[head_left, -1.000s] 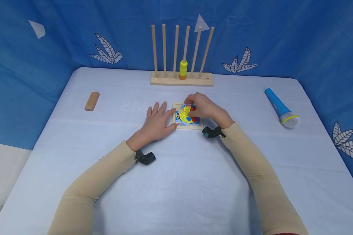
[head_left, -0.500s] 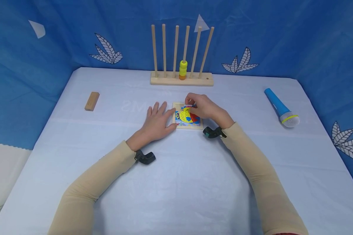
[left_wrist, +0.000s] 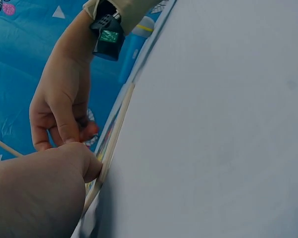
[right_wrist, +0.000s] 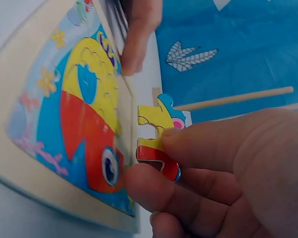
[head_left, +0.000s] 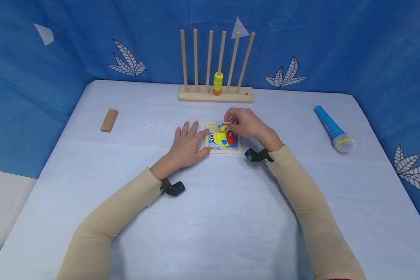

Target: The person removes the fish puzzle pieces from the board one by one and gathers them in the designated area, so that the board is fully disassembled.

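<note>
The white-covered counter (head_left: 213,217) carries everything, with a wooden peg rack (head_left: 196,96) at its far edge. Near the middle, a person's left hand (head_left: 186,149) lies with fingers spread, thumb and forefinger touching the left side of a puzzle board (head_left: 227,152); it seems to be steadying it. The right hand (head_left: 247,123) has a puzzle piece (right_wrist: 156,116) pinched between thumb and fingers, over the board's upper part. The board lies flat on the counter, its fish picture filled along the lower part, with a strip of bare wood (head_left: 212,127) showing at the upper left. The piece is tilted, not seated; whether any edge touches the board I cannot tell. The step in hand looks like handling this piece at that gap. Seating it would call for levelling it, matching its yellow and red to the fish, and pressing down; taking it away, a clean lift.
</note>
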Motion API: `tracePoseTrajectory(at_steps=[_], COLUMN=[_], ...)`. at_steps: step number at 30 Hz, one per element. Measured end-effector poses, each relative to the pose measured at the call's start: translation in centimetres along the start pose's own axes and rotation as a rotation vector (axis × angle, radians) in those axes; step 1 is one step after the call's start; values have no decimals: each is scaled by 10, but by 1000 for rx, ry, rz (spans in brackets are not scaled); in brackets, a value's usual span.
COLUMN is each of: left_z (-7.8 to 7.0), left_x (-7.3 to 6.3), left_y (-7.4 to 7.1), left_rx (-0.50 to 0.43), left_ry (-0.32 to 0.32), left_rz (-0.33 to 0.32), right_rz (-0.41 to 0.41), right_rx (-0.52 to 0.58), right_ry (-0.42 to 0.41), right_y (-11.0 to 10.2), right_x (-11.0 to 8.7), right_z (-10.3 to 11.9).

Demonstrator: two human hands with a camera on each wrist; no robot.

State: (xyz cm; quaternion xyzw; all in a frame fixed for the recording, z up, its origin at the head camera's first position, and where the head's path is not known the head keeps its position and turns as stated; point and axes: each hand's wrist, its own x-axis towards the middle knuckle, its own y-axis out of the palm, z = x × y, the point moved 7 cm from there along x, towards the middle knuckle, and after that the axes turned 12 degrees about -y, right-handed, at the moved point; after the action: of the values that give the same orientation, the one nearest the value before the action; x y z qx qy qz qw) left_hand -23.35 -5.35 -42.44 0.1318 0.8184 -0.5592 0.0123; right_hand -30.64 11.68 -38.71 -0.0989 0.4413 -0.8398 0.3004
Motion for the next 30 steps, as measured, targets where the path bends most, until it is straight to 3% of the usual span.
tracePoseTrajectory(at_steps=[18,30], left_z=[0,-1], left_x=[-1,0], left_y=[0,0], left_rx=[-11,-12], left_ry=[6,8], left_rz=[-3,-6], right_rz=[-156,-160], right_rx=[17,17], right_ry=[175,195], right_y=[-48,-53], right_x=[-56,-63], right_z=[-69,-87])
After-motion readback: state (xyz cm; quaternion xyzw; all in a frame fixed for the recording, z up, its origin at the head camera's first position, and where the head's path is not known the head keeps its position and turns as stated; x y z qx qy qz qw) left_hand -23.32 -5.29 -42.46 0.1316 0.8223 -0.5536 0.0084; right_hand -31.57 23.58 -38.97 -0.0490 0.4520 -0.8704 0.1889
